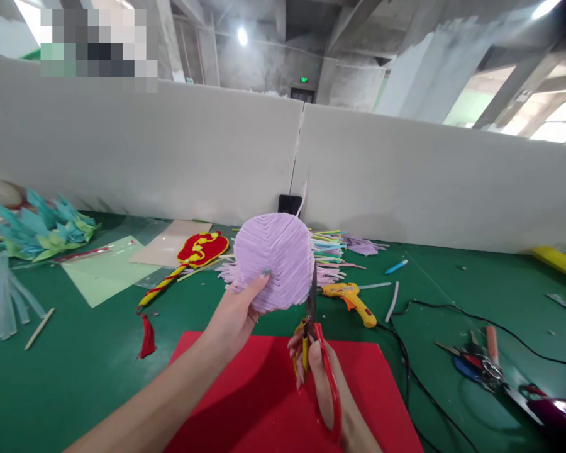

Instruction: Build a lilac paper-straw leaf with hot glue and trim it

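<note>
My left hand [243, 302] pinches the lower left part of a round lavender disc [276, 251] built from rows of fuzzy strips that meet in a V pattern. The thumb lies flat on its front; the other fingers are hidden behind it. In my right hand [323, 365] is a pair of scissors [329, 384] with red and yellow handles. Their blades point up along the disc's right edge. I cannot tell whether the blades touch it. Behind the disc, bundles of pastel fuzzy sticks [330, 245] lie on the table.
A red board [273, 402] lies on the green table [99, 384] below my hands. A yellow glue gun [353, 302] with a black cord is to the right, near several tools [485, 368]. Leftward are a red fan-shaped craft [202, 247], green paper [116, 270] and glue sticks [4, 302].
</note>
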A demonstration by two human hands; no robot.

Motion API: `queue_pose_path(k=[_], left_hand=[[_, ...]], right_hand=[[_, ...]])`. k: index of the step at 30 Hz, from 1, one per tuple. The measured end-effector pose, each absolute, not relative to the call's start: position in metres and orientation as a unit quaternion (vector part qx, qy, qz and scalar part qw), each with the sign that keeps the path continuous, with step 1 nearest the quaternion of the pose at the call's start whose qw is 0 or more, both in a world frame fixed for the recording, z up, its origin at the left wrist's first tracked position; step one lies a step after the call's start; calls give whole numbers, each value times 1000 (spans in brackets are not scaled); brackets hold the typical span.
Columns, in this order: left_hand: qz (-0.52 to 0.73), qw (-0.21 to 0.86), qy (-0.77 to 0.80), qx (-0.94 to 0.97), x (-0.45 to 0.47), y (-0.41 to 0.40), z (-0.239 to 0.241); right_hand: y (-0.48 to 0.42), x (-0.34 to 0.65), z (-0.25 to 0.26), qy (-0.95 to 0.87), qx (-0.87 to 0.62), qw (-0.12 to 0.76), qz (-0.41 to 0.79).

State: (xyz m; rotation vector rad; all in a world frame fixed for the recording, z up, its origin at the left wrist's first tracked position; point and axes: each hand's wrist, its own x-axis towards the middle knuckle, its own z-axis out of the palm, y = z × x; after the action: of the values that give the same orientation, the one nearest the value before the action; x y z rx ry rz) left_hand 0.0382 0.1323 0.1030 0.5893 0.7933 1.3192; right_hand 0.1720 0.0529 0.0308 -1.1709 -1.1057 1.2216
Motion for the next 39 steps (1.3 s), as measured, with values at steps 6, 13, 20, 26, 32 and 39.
queue_pose_path(k=[6, 13, 20, 26, 32, 39], left_hand=[[580, 685, 351, 267, 38, 132, 100], [578, 678, 358, 280, 39, 132, 98], [586, 668, 368, 274, 40, 130, 101], [588, 668, 360, 280, 41, 128, 101], [591, 669, 352, 283, 44, 125, 99], [596, 666, 358, 269, 45, 124, 101]], right_hand=[[51, 173, 34, -466, -489, 530, 512], [55, 173, 32, -461, -494, 527, 515], [53, 174, 35, -455, -497, 525, 520], [52, 174, 36, -449, -495, 524, 529], [52, 173, 30, -440, -501, 518, 536], [51, 172, 28, -451, -501, 519, 526]])
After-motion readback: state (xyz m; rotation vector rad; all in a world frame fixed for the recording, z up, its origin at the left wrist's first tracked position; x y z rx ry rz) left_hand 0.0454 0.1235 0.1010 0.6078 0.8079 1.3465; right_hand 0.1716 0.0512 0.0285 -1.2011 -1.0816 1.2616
